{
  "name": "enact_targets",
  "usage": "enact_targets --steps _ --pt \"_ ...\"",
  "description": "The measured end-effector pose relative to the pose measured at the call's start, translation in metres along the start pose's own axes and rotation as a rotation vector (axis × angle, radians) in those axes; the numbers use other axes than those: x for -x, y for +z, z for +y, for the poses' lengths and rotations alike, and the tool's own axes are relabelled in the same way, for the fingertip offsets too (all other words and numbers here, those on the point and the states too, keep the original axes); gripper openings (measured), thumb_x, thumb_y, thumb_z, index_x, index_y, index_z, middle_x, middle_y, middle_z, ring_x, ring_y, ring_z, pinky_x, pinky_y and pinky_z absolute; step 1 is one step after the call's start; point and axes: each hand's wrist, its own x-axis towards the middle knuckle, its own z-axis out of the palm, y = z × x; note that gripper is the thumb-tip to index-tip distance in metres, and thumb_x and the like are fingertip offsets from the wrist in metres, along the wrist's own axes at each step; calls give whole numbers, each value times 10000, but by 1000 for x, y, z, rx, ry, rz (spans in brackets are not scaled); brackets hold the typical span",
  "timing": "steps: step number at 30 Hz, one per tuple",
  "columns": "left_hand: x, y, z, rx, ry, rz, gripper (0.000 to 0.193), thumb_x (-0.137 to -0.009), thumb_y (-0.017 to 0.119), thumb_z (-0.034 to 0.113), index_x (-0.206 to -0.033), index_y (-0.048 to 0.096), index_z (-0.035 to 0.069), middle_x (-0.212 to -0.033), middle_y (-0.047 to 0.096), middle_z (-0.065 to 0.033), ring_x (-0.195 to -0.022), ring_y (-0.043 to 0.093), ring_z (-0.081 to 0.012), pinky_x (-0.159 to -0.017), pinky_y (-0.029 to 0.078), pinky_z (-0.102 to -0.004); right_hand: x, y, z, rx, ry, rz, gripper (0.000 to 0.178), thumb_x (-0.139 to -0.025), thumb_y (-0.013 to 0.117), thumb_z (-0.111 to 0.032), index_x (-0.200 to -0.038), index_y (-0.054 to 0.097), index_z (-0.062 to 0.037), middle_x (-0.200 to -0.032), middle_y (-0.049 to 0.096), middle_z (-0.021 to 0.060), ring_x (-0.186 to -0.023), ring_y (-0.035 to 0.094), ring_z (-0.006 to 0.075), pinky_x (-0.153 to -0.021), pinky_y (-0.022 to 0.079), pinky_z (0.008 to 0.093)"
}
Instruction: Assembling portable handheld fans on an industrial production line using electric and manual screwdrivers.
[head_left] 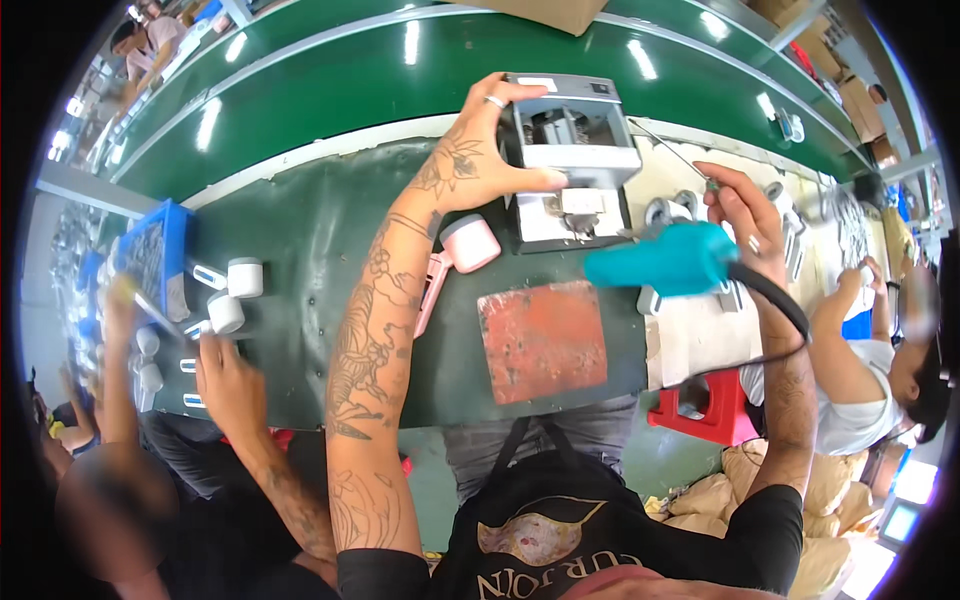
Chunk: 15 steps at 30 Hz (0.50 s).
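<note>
My left hand [480, 145] is closed around the left side of a grey boxy machine [625, 160] that looks like a screw feeder. Its thumb presses the front edge and its fingers lie over the back. A metal mechanism shows in the machine's open top. My right hand [745, 205] pinches a thin metal rod [668, 146], whose far end reaches the machine's right side; its handle is mostly hidden in my fingers. Nearer to me, a teal tool [660, 262] on a black cord hangs blurred in front of my right wrist.
A worn red square pad [545, 342] lies before the machine. Pink round part [470, 243] sits by my left forearm. At left are white cups [244, 277], a blue bin [160, 250] and a co-worker's hand [228, 385]. Another person [860, 380] works at right, near a red stool [712, 408].
</note>
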Motion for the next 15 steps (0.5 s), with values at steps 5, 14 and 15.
enact_targets --steps 5,14,15 --pt "8 -5 0 -62 4 37 950 -614 972 343 -1429 515 175 -1586 316 -249 -1426 433 -439 -1188 391 -463 -44 10 5 -43 -47 140 301 -1026 599 -116 -1304 618 -3 -975 631 43 -789 518 78 -742 442 235" --pt "-7 8 -25 100 37 0 1113 -507 1047 346 -1470 518 166 -1602 274 -238 -1440 419 -425 -1182 379 -525 -97 20 19 -430 -62 123 371 -1085 502 -289 -1243 555 43 -981 573 95 -805 518 174 -743 430 304" --pt "-9 12 -26 87 49 10 1116 -510 1046 371 -1468 513 163 -1590 280 -263 -1428 419 -445 -1172 378 -553 -99 19 20 -393 -67 93 367 -1078 510 -278 -1250 550 43 -989 580 109 -809 535 174 -743 443 304"
